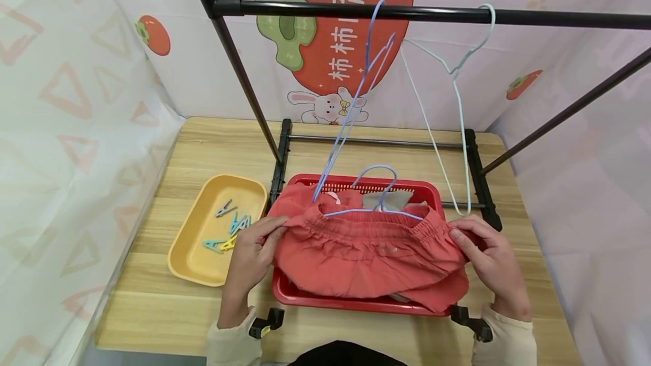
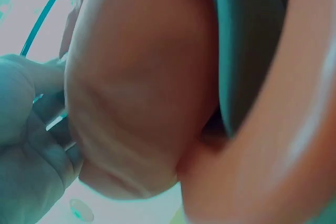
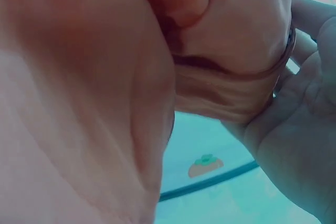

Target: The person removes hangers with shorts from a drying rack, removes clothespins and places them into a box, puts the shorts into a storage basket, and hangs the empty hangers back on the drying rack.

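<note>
Red elastic-waist shorts (image 1: 366, 258) are spread between my two hands, over the red basket (image 1: 356, 305). My left hand (image 1: 254, 247) pinches the left end of the gathered waistband, and my right hand (image 1: 490, 256) pinches its right end. Inside the waist opening lies a blue hanger (image 1: 378, 171), its hook standing up and its lower part hidden by the cloth. The left wrist view has the shorts (image 2: 142, 87) hanging beside my left fingers. Folds of the shorts (image 3: 226, 93) meet my right fingers in the right wrist view.
A black rack (image 1: 325, 10) stands over the table (image 1: 147, 304), with a blue hanger (image 1: 351, 112) and a pale green hanger (image 1: 460, 100) on its bar. More red cloth (image 1: 292, 199) and grey cloth (image 1: 389, 200) lie in the basket. Left, a yellow tray (image 1: 190, 247) holds several clothespins (image 1: 239, 223).
</note>
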`<state>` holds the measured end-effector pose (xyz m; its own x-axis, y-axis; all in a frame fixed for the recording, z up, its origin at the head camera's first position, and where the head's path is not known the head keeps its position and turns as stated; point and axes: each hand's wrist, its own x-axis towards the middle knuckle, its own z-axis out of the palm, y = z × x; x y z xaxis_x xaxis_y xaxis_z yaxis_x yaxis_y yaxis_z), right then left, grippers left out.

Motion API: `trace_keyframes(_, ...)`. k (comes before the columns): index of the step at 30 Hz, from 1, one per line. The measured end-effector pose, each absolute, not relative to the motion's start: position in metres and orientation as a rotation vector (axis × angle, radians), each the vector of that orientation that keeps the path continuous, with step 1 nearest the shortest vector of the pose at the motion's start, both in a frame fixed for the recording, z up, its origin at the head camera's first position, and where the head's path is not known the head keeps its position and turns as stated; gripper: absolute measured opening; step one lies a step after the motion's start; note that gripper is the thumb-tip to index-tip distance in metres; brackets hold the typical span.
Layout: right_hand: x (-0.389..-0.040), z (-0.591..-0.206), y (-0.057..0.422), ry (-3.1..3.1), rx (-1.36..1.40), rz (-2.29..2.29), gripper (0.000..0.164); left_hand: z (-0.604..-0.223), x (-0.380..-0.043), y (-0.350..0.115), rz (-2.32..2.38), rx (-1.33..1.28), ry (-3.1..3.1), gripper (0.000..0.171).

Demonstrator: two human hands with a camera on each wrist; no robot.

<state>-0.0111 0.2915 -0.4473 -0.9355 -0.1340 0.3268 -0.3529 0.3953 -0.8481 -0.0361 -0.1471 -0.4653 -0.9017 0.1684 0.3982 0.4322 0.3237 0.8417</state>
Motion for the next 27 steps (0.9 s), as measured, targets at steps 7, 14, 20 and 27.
trace_keyframes(7, -0.013, -0.449, 0.284, -2.432, 0.5, 1.45, 0.034, -0.459, -0.037, -0.135, -1.582, -0.593, -2.347, 0.03)
trace_keyframes(14, -0.015, -0.449, 0.277, -2.423, 0.49, 1.467, 0.033, -0.458, -0.037, -0.125, -1.534, -0.629, -2.382, 0.029)
trace_keyframes(20, -0.014, -0.447, 0.277, -2.452, 0.462, 1.438, 0.032, -0.459, -0.037, -0.125, -1.539, -0.599, -2.353, 0.029)
trace_keyframes(27, -0.012, -0.448, 0.287, -2.479, 0.426, 1.391, 0.031, -0.461, -0.036, -0.128, -1.535, -0.563, -2.315, 0.029)
